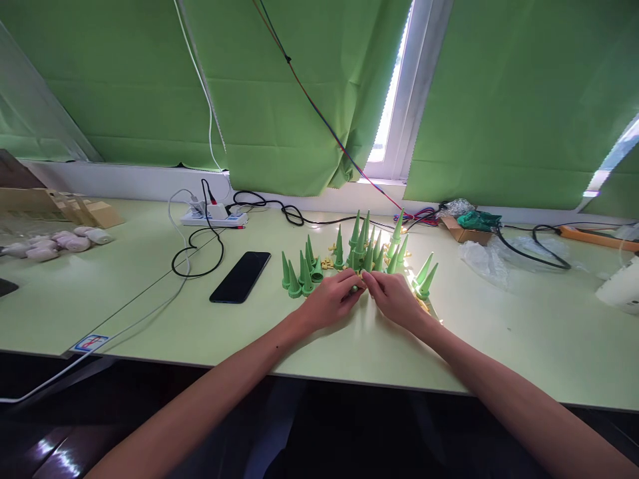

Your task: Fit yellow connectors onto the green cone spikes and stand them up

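My left hand [333, 297] is closed around a green plastic cone [355, 289], and only a small bit of it shows between the fingers. Thumb and fingertips of my right hand [393, 297] are pinched together, touching the left fingers; what they hold is too small and covered to make out. Just beyond both hands stands a cluster of upright green pointed cones [356, 238]. More cones [294, 282] stand left of my hands, one of them [317, 271] with its round open end showing. Two cones [425, 281] lean at the right. Small yellow plastic pieces [327, 263] lie scattered among them.
A black phone [240, 277] lies to the left. Behind it are a power strip [214, 216] and looping cables [294, 214]. Clear plastic bags [484, 263] and a small cardboard box [465, 230] sit at the back right. Several whitish rolls [70, 241] lie far left.
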`<state>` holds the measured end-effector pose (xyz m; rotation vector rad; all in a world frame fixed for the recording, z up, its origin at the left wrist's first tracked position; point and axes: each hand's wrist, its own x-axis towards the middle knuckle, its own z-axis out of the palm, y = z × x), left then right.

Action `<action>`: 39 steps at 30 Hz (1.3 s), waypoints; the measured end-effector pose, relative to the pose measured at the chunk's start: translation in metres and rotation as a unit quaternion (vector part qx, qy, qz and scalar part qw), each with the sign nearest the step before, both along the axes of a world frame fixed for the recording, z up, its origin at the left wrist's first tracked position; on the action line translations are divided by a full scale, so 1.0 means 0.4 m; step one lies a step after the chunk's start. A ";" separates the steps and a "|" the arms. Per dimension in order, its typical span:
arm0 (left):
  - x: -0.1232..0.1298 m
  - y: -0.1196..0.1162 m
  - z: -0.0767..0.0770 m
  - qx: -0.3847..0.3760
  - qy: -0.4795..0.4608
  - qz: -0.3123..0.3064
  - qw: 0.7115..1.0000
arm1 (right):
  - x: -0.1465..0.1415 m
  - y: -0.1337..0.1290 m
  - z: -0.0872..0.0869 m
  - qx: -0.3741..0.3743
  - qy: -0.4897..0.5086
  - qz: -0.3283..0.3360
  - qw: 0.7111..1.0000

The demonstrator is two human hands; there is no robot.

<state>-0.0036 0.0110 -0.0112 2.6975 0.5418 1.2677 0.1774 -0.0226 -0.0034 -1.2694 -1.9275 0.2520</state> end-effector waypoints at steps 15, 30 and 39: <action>0.011 -0.025 0.000 -0.148 -0.006 0.049 0.988 | 0.015 0.017 -0.012 -0.006 -0.007 -0.064 0.998; 0.016 -0.025 -0.016 -0.277 0.019 0.054 0.959 | 0.000 -0.012 0.026 0.036 -0.016 -0.017 0.999; 0.022 -0.045 -0.011 -0.262 0.029 0.083 0.961 | -0.014 -0.021 0.043 0.068 -0.081 0.029 0.994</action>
